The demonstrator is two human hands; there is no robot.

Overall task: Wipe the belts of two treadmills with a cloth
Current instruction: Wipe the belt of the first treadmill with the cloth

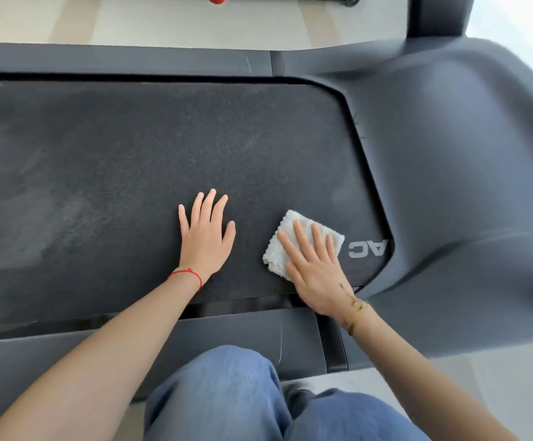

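Observation:
A dark treadmill belt [131, 160] runs across the view, with pale dusty patches toward its left. A folded white cloth [282, 246] lies on the belt near its right end, beside grey lettering. My right hand [316, 265] presses flat on the cloth, fingers spread over it. My left hand [206, 237] rests flat on the bare belt just left of the cloth, fingers apart, holding nothing. A red string circles my left wrist.
The grey motor cover [469, 173] rises at the right end of the belt. Grey side rails [125, 60] border the belt near and far. My knees in blue jeans [223, 396] are at the bottom, over a pale floor.

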